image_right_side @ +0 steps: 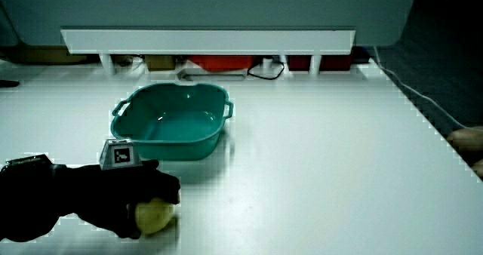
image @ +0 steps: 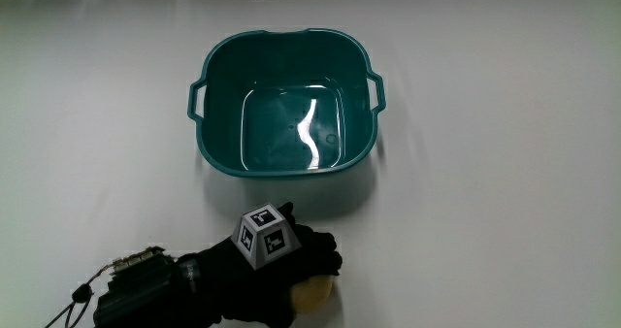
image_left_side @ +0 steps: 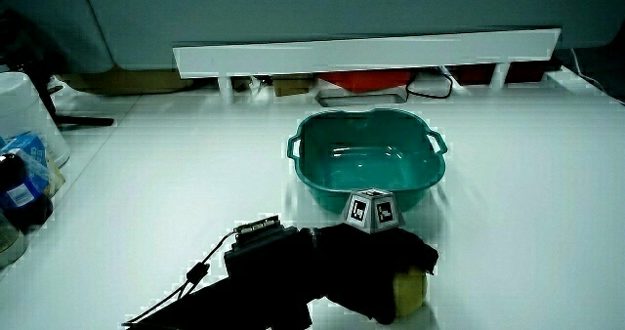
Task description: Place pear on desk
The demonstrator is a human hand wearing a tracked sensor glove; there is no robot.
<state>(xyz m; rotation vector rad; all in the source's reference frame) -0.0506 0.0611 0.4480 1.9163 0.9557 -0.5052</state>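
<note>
The hand (image: 277, 270), fingers curled and clamped around the yellow pear (image: 317, 291), holds it low against the white desk (image: 485, 221), nearer to the person than the teal basin (image: 286, 105).

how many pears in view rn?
1. The pear sits under the hand, which grips it on the table, nearer the person than the basin. The basin holds none; nothing suggests more are hidden.
</note>
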